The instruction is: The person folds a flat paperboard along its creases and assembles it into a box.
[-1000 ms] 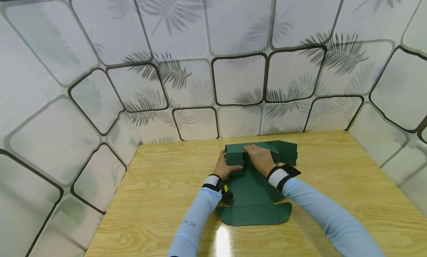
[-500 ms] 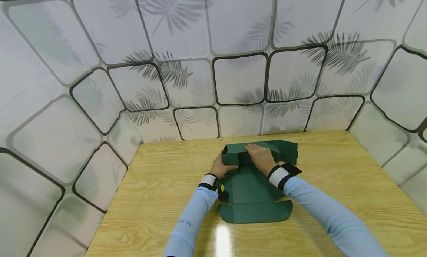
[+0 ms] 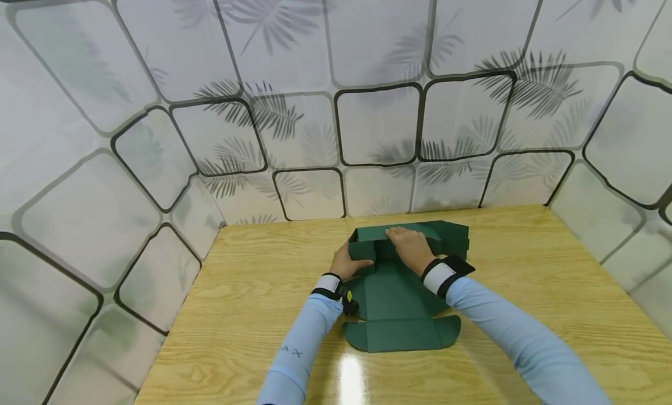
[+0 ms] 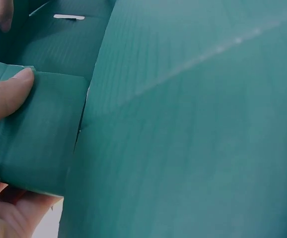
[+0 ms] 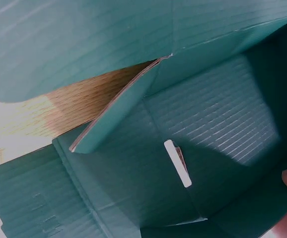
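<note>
On the bench (image 3: pixel 262 276), we seem to be folding up the green box (image 3: pixel 401 294): our left hand (image 3: pixel 345 265) pinches the side flap (image 3: pixel 362 251), our right hand (image 3: pixel 412 249) grips the far panel (image 3: pixel 372 234). Next likely calls for tucking the flap.

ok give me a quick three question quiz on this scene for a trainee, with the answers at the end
1. Multiple choice: what does the left hand pinch?
a) a white cup
b) a raised side of the green cardboard
c) a pen

2. True or false: the green cardboard is folded into a fully closed box.

3. Fill in the word (near or far): in the head view, the right hand touches the raised part at the ___ end of the green cardboard, as seen from the person.

Key:
1. b
2. False: it stands open, with the near flap lying flat.
3. far
</note>
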The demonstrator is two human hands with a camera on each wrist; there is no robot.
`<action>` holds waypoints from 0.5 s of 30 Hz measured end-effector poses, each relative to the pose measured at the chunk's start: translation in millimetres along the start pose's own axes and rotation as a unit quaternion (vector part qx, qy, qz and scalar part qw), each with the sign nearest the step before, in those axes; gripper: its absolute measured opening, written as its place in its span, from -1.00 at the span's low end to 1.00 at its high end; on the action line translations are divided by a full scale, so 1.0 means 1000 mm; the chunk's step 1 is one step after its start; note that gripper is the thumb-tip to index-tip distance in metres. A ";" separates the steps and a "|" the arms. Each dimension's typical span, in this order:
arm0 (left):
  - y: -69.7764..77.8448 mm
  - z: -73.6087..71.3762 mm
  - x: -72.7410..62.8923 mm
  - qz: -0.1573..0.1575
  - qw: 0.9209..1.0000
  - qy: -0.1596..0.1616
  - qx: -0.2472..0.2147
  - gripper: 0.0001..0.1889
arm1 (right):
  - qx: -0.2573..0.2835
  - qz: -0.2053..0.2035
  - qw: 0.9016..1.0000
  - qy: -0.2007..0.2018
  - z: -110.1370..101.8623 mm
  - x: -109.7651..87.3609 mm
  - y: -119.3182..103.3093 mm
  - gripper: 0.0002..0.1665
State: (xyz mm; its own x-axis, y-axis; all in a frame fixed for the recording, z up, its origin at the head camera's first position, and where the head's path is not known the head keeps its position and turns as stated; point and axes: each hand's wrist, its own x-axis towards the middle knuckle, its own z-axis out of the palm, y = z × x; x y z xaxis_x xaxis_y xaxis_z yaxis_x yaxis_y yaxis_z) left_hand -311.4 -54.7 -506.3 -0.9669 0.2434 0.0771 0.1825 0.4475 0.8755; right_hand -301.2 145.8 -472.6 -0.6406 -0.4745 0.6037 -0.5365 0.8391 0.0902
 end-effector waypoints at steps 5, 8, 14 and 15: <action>0.001 0.001 0.000 -0.019 1.000 0.014 -0.003 -0.18 | 0.001 -0.007 1.000 -0.004 0.000 -0.001 0.000 -0.73; 0.005 0.004 0.000 -0.024 0.999 0.029 -0.001 -0.16 | 0.001 -0.006 1.000 -0.007 0.000 -0.002 -0.001 -0.73; 0.013 0.019 0.001 -0.037 0.997 0.070 0.010 -0.16 | -0.001 0.011 1.000 0.003 -0.001 0.001 -0.005 -0.79; 0.009 0.023 0.004 -0.034 0.996 0.086 0.020 -0.19 | -0.001 0.012 1.000 0.005 -0.001 0.001 -0.006 -0.80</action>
State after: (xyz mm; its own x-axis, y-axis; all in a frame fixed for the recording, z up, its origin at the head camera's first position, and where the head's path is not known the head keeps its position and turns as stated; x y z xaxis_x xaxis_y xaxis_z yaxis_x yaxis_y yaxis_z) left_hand -309.8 -30.2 -509.3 -0.9929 0.0618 0.1012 0.1185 0.4936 0.8616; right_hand -298.4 140.8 -471.5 -0.6476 -0.4509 0.6143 -0.5199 0.8508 0.0764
